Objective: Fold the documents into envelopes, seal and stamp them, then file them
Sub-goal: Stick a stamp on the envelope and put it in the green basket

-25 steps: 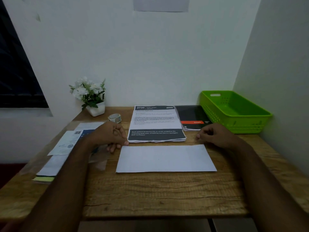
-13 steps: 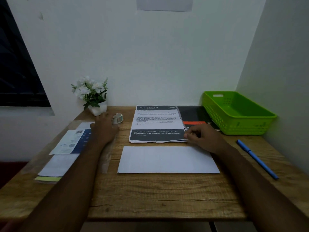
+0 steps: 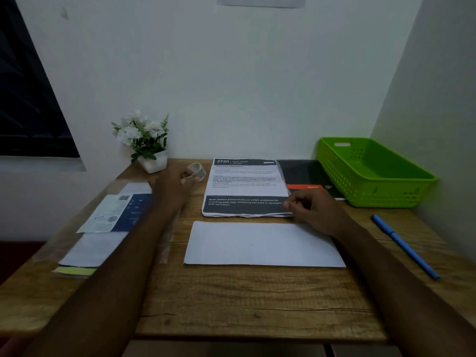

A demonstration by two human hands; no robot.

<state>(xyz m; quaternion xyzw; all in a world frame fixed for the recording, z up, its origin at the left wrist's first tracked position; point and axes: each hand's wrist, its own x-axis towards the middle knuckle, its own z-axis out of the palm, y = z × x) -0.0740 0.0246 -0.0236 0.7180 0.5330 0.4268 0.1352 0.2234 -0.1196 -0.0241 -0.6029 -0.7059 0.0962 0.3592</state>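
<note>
The right hand (image 3: 314,210) is resting low over the light brown wooden bench (image 3: 257,300). Its grip is narrow, the curled fingertips pinching the near right corner of the stack of printed white paper documents with dark header and footer bands (image 3: 244,184). That stack is lying at the middle rear of the bench, its near edge rippling slightly. Just in front of it, and apart from it, the long plain white paper envelope (image 3: 262,243) is lying flat with its long side running across the bench. The right wrist is crossing above the envelope's far right corner.

The left hand (image 3: 175,185) is reaching toward the rear left and is blurred. Its grip is holding the small pale roll of clear tape (image 3: 197,171), which is tilting just left of the documents' far corner. I cannot tell whether the roll is touching the bench.

Beside the left forearm, a blue and white printed leaflet (image 3: 121,212) is lying on a pile of white sheets (image 3: 90,248). A white-flowered plant in a small white pot (image 3: 144,140) is standing at the rear left. A black notebook with an orange-red band (image 3: 301,173) is lying just right of the documents. The bright green perforated plastic basket (image 3: 381,194) is standing beside it in the rear right corner. A blue pen (image 3: 404,247) is lying near the right edge.
</note>
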